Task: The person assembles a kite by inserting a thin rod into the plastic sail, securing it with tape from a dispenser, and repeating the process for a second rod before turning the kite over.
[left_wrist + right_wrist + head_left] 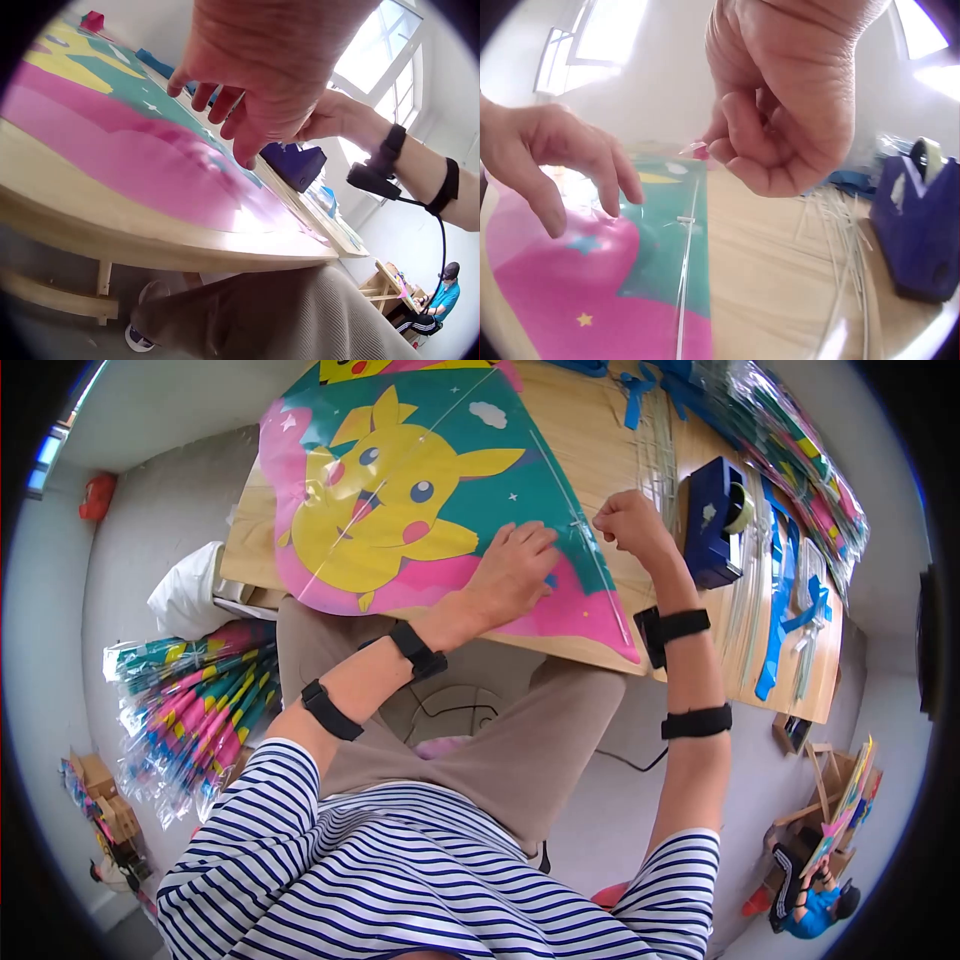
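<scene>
A kite-shaped printed sheet (560, 470) with a yellow cartoon figure on teal and pink lies on the wooden table. My left hand (515, 575) is over its lower right part, fingers loosely spread and palm down; in the right wrist view this left hand (562, 157) has its fingertips at or just above the pink area. A thin rod (684, 277) runs along the sheet's right side. Beyond that edge my right hand (635, 525) is raised with curled fingers. In the right wrist view, that right hand (787, 105) pinches a small clear strip (690, 148), apparently tape.
Right of the sheet stand a blue tape dispenser (708, 525), thin clear rods (655, 450), blue strips (775, 630) and bagged colourful sheets (800, 450). More bagged sheets (200, 710) are at lower left, beside a white bag (187, 595). Another person (815, 910) sits at far lower right.
</scene>
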